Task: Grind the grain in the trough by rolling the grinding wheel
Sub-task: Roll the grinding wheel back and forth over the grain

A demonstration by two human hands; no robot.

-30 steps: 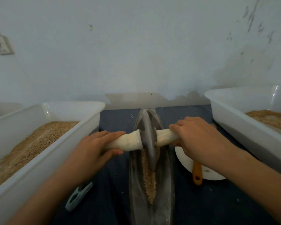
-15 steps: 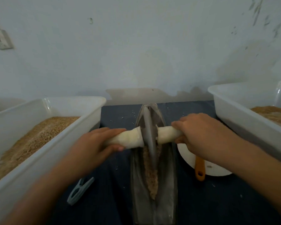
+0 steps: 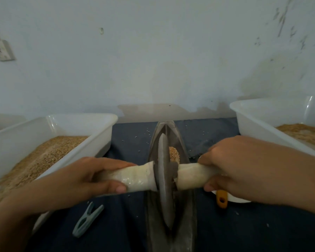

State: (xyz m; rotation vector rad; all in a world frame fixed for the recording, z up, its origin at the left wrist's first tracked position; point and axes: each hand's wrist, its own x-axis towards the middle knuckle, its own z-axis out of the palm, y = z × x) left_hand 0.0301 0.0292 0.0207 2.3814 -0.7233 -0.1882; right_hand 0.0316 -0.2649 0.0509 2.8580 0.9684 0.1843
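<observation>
The grinding wheel has rolled toward the person since a second ago, and both hands have come back with it; the grain that lay before the wheel now shows as a small heap behind it, at the far part of the trough. The wheel is one thin, dull grey metal disc standing upright on its edge in the groove of the long, boat-shaped metal trough, which lies on the worktop under a dark blue cloth. A handle wrapped in pale, glossy cream tape sticks out of each side of the disc. The left hand grips the left end, fingers curled round it; the right hand grips the right end the same way, thumb underneath. Two white plastic tubs flank the trough, the left tub and the right tub, each holding tan, coarse, crumbly grain. One grey-green clothes peg lies near the left tub. One white plate with one orange handle on it shows just under the right hand. Several tiny loose grains dot the cloth near the trough's far tip
</observation>
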